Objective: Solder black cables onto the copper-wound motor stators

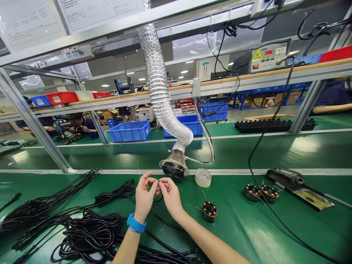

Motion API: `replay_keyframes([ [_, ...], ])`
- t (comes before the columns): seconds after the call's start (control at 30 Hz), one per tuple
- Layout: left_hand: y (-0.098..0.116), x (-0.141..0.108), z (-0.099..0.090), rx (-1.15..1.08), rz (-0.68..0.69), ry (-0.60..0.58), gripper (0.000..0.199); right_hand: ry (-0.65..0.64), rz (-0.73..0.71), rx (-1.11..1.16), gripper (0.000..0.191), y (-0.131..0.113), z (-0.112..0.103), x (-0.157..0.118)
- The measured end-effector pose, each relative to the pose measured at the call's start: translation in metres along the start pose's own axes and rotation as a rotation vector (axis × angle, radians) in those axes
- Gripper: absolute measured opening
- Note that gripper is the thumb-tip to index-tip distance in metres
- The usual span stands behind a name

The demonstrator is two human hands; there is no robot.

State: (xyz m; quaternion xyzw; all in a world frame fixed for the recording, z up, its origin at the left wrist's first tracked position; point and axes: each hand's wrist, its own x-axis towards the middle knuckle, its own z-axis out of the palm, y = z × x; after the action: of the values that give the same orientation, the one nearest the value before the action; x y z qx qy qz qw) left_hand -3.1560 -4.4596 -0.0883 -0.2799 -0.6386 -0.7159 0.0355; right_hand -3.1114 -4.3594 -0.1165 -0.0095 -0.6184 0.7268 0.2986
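Note:
My left hand (145, 192), with a blue band (136, 223) on its wrist, pinches the thin wires at a cable's end. Fingertip to fingertip with it, my right hand (170, 194) pinches the same wires, which are mostly hidden. A black cable (158, 200) shows just below the fingers. One thin, stiff strand (138, 169) rises beside the left fingers. To the right of my hands a motor stator (209, 211) with copper windings and loose leads lies on the green bench. A roll of tape (202, 178) sits behind it.
Bundles of black cables (90, 234) cover the bench's left. A fume extraction hood (174, 164) hangs on a silver duct (155, 69) just beyond my hands. At right are two more stators (269, 193), a soldering iron stand (299, 187) and a hanging cord (250, 157). Co-workers sit beyond.

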Motion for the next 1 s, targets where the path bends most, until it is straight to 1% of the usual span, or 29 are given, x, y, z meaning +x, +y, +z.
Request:
replay_keyframes([
  [0.23,-0.003,0.001,-0.003,-0.024,-0.023,0.082,0.036,-0.008,0.031,0.029,0.027,0.008,0.002,-0.004],
  [0.3,-0.004,0.001,-0.004,-0.026,-0.025,0.067,0.036,0.000,0.037,0.019,0.026,0.009,0.002,-0.005],
  [0.37,-0.004,0.002,-0.004,-0.022,-0.033,0.029,0.037,0.011,0.040,0.005,0.027,0.010,0.001,-0.005],
  [0.43,-0.004,0.004,-0.006,-0.020,-0.053,-0.010,0.040,0.016,0.041,-0.011,0.027,0.010,-0.001,-0.005],
  [0.5,-0.004,0.007,-0.009,-0.032,-0.087,-0.021,0.041,0.015,0.043,-0.023,0.027,0.010,-0.002,-0.004],
  [0.53,-0.004,0.009,-0.011,-0.043,-0.106,-0.004,0.039,0.012,0.043,-0.028,0.028,0.010,-0.002,-0.004],
  [0.67,-0.003,0.014,-0.016,-0.126,-0.149,0.164,0.027,-0.016,0.045,-0.044,0.027,0.009,0.000,-0.005],
  [0.7,-0.003,0.014,-0.016,-0.149,-0.150,0.184,0.025,-0.023,0.045,-0.050,0.027,0.009,0.001,-0.006],
  [0.8,-0.003,0.013,-0.015,-0.178,-0.146,0.167,0.023,-0.037,0.043,-0.067,0.026,0.009,0.002,-0.007],
  [1.0,-0.003,0.009,-0.014,-0.151,-0.133,0.151,0.021,-0.040,0.038,-0.087,0.027,0.006,0.003,-0.008],
])
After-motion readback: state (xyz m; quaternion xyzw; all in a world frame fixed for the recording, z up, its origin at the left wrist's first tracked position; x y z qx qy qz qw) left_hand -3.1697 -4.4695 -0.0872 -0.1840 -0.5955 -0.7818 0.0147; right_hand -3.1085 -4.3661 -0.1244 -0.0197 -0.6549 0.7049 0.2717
